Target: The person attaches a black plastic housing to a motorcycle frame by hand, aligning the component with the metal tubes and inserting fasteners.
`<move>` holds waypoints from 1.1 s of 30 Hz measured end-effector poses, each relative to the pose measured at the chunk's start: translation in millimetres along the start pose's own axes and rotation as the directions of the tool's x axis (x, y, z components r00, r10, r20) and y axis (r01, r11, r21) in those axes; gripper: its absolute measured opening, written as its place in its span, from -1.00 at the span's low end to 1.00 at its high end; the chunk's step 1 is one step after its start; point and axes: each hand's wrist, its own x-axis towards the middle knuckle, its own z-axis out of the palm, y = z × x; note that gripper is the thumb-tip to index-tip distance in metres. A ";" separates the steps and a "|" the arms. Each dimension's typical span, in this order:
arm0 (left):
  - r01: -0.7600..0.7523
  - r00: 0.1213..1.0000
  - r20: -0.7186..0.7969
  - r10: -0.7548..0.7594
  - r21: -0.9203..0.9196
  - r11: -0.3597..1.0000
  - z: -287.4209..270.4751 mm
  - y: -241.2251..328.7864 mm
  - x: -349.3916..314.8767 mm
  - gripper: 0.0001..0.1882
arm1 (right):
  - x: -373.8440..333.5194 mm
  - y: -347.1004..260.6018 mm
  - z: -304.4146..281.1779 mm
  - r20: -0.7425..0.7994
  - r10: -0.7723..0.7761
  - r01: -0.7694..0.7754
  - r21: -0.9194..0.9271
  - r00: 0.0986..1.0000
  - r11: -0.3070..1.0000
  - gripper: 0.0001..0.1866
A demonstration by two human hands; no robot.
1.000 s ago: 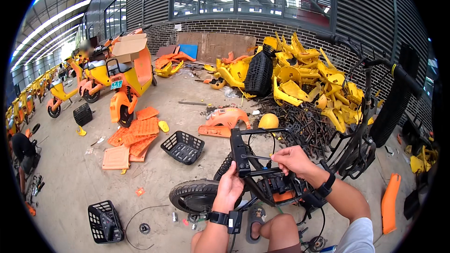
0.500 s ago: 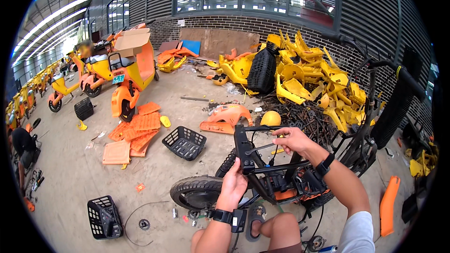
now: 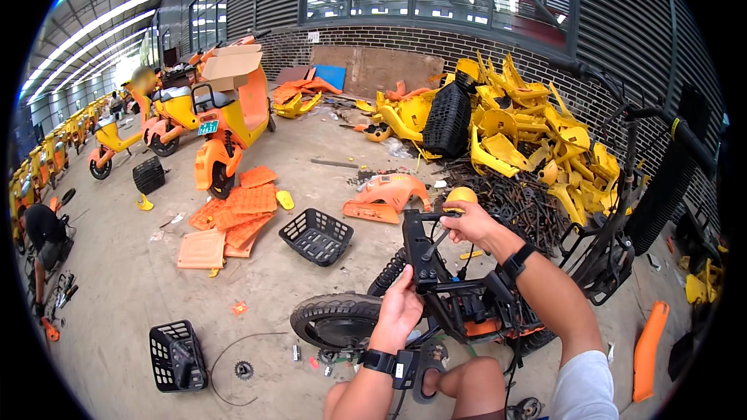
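A bare black scooter frame [image 3: 433,284] stands in front of me, with its rear wheel [image 3: 331,320] and coil shock absorber [image 3: 389,272] exposed. My right hand [image 3: 471,225] pinches the upper end of a metal wrench [image 3: 437,243]. The wrench's lower end meets the bolt area on the plate at the frame's rear end. Just below that plate, my left hand [image 3: 401,307] grips the frame's near corner, its thumb up along the edge. The fingers behind the frame are partly hidden.
A black plastic basket [image 3: 317,236] lies beyond the wheel; another basket [image 3: 177,356] is at lower left. Orange panels [image 3: 237,218] and a heap of yellow covers [image 3: 537,124] lie farther off. Scooters [image 3: 226,120] stand at the left. A person [image 3: 47,233] bends at the far left.
My right hand has swung the wrench leftward and away from me, so it now slants more steeply. My left hand stays on the frame. The whole view has shifted slightly.
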 end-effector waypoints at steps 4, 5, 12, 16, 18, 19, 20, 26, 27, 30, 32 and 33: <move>0.013 1.000 -0.010 -0.013 0.012 1.000 11.9 1.4 -6.4 -0.73 | -16.5 12.6 -8.5 0.087 -0.012 0.006 0.067 0.996 0.998 -0.56; 0.007 1.000 -0.006 -0.007 0.012 1.000 10.4 2.1 -6.4 -0.73 | -22.2 11.1 -7.2 0.096 -0.022 0.016 0.060 0.995 0.998 -0.57; 0.004 1.000 -0.021 -0.003 0.027 1.000 5.9 -1.4 -2.6 -0.71 | -27.3 3.5 0.8 0.102 -0.104 0.110 -0.055 0.989 0.992 -0.58; -0.004 1.000 -0.010 0.004 0.012 1.000 7.7 -2.3 -2.2 -0.71 | -23.6 0.8 -0.7 0.128 -0.087 0.105 -0.137 0.988 0.985 -0.53; -0.002 0.999 -0.043 0.002 0.007 1.000 8.1 -3.3 -4.5 -0.71 | -24.6 -3.9 3.6 0.139 -0.094 0.117 -0.164 0.986 0.980 -0.45; -0.004 0.998 -0.057 0.004 0.004 1.000 8.2 -3.3 -5.9 -0.71 | -23.5 -6.7 5.1 0.162 -0.118 0.148 -0.190 0.980 0.970 -0.41; -0.002 0.999 -0.054 0.002 -0.002 1.000 7.1 -3.3 -5.1 -0.72 | -20.6 -8.4 5.7 0.186 -0.140 0.179 -0.216 0.973 0.960 -0.38; -0.019 1.000 -0.019 0.019 -0.005 1.000 8.0 -4.2 -2.8 -0.75 | 4.3 -11.6 2.5 0.279 -0.080 0.158 -0.272 0.957 0.949 -0.07; -0.023 1.000 -0.008 0.023 -0.004 1.000 6.4 -3.7 -2.2 -0.75 | 9.9 -15.1 6.2 0.270 -0.046 0.130 -0.303 0.962 0.944 -0.09; 0.000 1.000 -0.011 0.000 -0.012 1.000 12.5 -4.2 -4.4 -0.76 | 23.7 -16.5 18.1 0.210 0.039 0.050 -0.404 0.977 0.913 -0.07; -0.005 1.000 0.008 0.005 -0.010 1.000 2.6 -1.8 -2.0 -0.75 | 26.2 -25.2 37.4 0.173 0.032 0.075 -0.574 0.984 0.815 -0.05; -0.003 1.000 0.020 0.003 -0.011 1.000 -0.9 -2.4 -0.1 -0.74 | 25.2 -30.7 44.6 0.149 0.026 0.079 -0.653 0.988 0.753 -0.04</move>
